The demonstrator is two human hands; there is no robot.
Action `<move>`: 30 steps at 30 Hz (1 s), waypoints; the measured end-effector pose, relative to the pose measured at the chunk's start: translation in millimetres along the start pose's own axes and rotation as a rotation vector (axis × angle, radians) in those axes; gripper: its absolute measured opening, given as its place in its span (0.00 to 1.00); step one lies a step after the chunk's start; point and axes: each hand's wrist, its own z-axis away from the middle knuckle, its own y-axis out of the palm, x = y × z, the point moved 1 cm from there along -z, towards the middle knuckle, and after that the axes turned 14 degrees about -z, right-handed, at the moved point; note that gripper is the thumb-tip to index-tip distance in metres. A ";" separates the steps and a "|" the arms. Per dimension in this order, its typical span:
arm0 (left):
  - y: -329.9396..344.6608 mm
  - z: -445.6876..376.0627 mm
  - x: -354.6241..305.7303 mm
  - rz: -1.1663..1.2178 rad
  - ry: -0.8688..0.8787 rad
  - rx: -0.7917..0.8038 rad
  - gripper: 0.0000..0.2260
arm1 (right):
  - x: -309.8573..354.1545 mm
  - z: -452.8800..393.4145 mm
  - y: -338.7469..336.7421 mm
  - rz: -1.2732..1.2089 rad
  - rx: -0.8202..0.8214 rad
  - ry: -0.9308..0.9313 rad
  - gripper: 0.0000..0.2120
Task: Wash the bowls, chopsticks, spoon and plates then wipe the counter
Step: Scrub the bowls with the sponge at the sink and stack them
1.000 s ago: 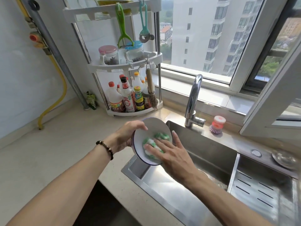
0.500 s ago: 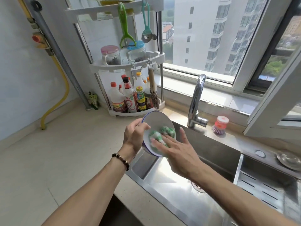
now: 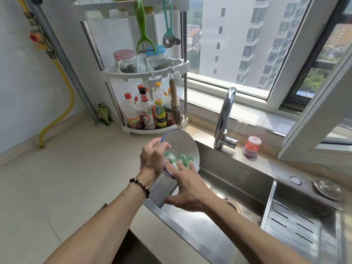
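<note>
Nearest, two bare forearms reach in from six o'clock toward the middle of the view, the left one wearing a dark beaded bracelet [image 3: 140,187] at the wrist. Just beyond, the right hand [image 3: 187,191] lies with fingers spread and fairly straight, its fingertips pressing a green and white scrubbing sponge [image 3: 178,159] against the inside of a white round bowl with a thin blue rim [image 3: 182,144]. The left hand [image 3: 152,159] grips that bowl by its rim at nine o'clock, fingers curled round the edge, and tips it so the opening faces the right hand. The bowl is held in the air above the left end of the stainless steel sink basin [image 3: 238,180], over the edge where the basin meets the pale beige stone counter [image 3: 66,178].

At four o'clock a slotted steel drain tray [image 3: 299,225] sits in the sink, and a small round steel lid [image 3: 327,188] lies on the ledge past it. Farther back, at one o'clock from the bowl, the curved chrome faucet [image 3: 224,119] stands, with a pink and purple dish brush [image 3: 251,147] just beside it on the right. At eleven o'clock, a white corner rack [image 3: 144,73] holds sauce bottles below and two jars above; a green peeler [image 3: 142,29] and a teal opener [image 3: 169,27] hang from the top. Beyond it all is the window [image 3: 247,44].
</note>
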 end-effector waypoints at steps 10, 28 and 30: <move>-14.6 -8.6 -8.7 0.017 -0.102 0.123 0.11 | -18.9 7.6 -3.7 0.127 -0.072 -0.119 0.39; 3.5 13.4 -5.0 0.255 -0.038 -0.086 0.24 | 4.8 -4.8 -1.1 0.040 -0.298 -0.179 0.21; -8.4 7.6 -1.5 0.192 -0.022 -0.002 0.20 | -12.6 -2.3 -13.2 0.238 -0.162 -0.194 0.30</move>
